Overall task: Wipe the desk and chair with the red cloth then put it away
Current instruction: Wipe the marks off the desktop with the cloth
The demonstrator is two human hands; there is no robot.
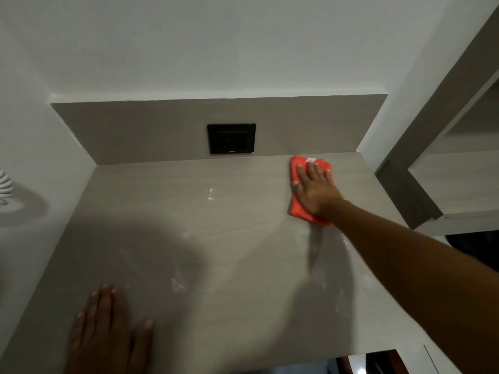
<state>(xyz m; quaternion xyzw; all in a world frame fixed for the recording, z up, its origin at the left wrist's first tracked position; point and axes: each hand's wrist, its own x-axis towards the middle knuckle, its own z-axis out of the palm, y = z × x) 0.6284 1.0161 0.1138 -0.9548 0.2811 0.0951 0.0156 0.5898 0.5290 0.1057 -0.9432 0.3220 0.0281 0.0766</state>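
Note:
The grey wood-grain desk (216, 238) fills the middle of the view, with wet streaks shining on it. The folded red cloth (299, 209) lies flat at the desk's far right corner, close to the back panel. My right hand (314, 188) presses down on the cloth with fingers spread, the arm reaching in from the right. My left hand (108, 330) rests palm down on the desk near the front left edge, fingers apart and holding nothing. No chair can be seen.
A black wall socket (231, 138) sits in the grey back panel (135, 130) behind the desk. White walls enclose the left and back. A grey shelf unit (421, 163) stands right of the desk. A white coiled object (5, 186) hangs at the left.

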